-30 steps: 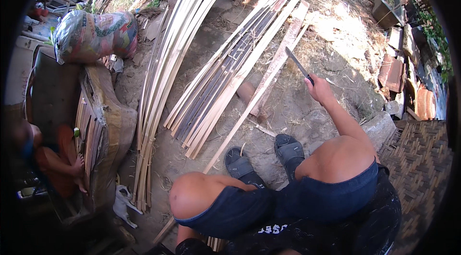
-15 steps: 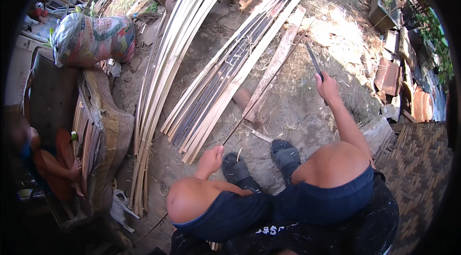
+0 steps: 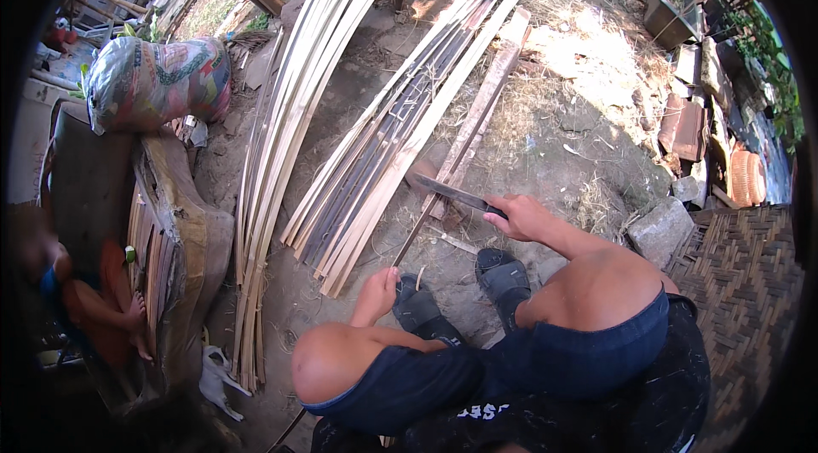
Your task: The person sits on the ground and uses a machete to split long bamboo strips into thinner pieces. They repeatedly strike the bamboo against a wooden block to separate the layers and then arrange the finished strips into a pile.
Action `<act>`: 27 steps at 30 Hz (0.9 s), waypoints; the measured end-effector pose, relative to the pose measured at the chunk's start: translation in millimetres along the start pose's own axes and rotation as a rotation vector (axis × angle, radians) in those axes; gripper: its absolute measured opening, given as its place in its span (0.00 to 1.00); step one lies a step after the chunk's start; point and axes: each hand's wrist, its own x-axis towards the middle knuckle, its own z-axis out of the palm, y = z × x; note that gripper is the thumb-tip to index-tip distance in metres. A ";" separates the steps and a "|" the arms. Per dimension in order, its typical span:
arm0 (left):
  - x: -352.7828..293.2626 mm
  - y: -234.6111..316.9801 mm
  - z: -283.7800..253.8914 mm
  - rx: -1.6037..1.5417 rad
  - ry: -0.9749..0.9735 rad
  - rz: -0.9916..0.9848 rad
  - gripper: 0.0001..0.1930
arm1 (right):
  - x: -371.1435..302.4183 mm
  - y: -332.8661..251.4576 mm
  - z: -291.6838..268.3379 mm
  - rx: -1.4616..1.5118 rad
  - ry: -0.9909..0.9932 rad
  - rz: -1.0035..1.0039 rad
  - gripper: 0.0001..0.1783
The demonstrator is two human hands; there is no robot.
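My left hand [image 3: 376,293] is closed around a long, thin dark strip, seemingly bamboo [image 3: 414,240]. It slants up and away from me, and its far part lies along a rough wooden plank [image 3: 503,69]. In my right hand [image 3: 521,217] is a long-bladed knife [image 3: 453,193] with a dark handle. Its blade points left and lies across the strip, a short way beyond my left hand. Just left of the plank, a bundle of pale and dark split strips [image 3: 400,138] is spread on the ground. More long pale strips [image 3: 294,112] lie farther left.
My sandalled feet [image 3: 503,278] are below the knife. At left are a stuffed plastic sack [image 3: 158,85], a worn seat [image 3: 183,231], a seated person [image 3: 94,300] and a white cat [image 3: 220,376]. A woven mat [image 3: 737,300], a stone [image 3: 660,234] and a planter [image 3: 671,10] stand at right.
My right hand has swung the knife in from the upper right, down and left onto the strip. My left hand keeps its grip in nearly the same place.
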 end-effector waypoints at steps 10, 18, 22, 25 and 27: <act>-22.5 -54.8 -14.9 0.020 -0.148 -0.268 0.21 | 18.2 15.4 -16.4 0.044 0.095 0.240 0.18; 22.9 -8.8 -0.4 0.397 0.025 0.005 0.20 | -27.9 1.7 30.2 0.047 0.105 0.031 0.22; 26.7 -41.2 -6.7 0.261 -0.030 0.048 0.22 | 13.6 113.2 -42.3 -0.143 0.405 0.601 0.19; 36.5 -50.9 -7.2 0.000 -0.156 -0.008 0.25 | 26.9 54.1 -57.7 0.053 0.409 0.478 0.19; 62.8 -11.1 -7.5 -0.315 -0.366 -0.226 0.28 | 15.5 17.9 -31.9 0.045 0.238 0.289 0.20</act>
